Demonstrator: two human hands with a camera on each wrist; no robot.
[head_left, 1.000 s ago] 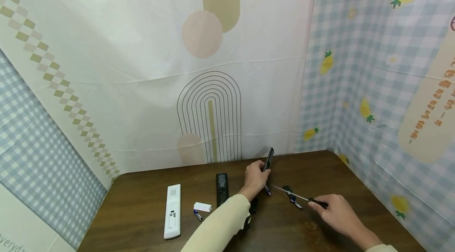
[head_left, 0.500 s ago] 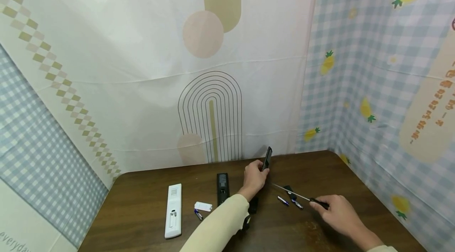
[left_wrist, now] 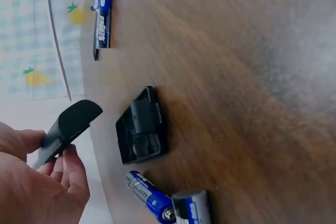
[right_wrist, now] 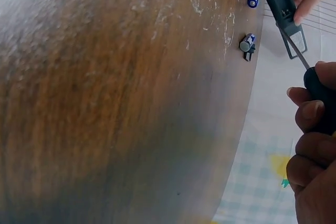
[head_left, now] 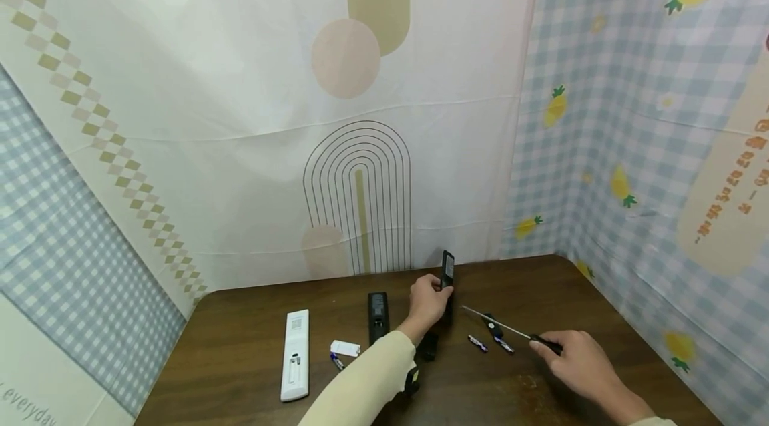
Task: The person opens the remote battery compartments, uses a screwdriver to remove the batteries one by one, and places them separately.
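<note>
My left hand (head_left: 428,299) grips a black remote control (head_left: 447,269), tilted up above the far part of the table. In the right wrist view its battery compartment (right_wrist: 284,4) is uncovered, with no battery visible inside. Curled round the dark handle of a screwdriver (head_left: 510,328) is my right hand (head_left: 579,362); the thin shaft points left toward the remote. Two blue batteries, one a loose battery (head_left: 478,344) and the other a battery (head_left: 504,344), lie below the shaft, beside a small black cover (head_left: 492,326). Another black cover (left_wrist: 142,129) lies near more batteries (left_wrist: 149,195).
At the left lies a white remote (head_left: 295,356) with its compartment uncovered. Beside it are a white cover (head_left: 345,348) and a blue battery (head_left: 337,361). A second black remote (head_left: 378,316) is partly hidden by my left sleeve (head_left: 366,379). Cloth (head_left: 456,179) hangs behind the table.
A battery seen below the held remote a second ago now lies farther right on the table. My left hand has turned the remote, showing more of its back. The screwdriver has shifted only slightly.
</note>
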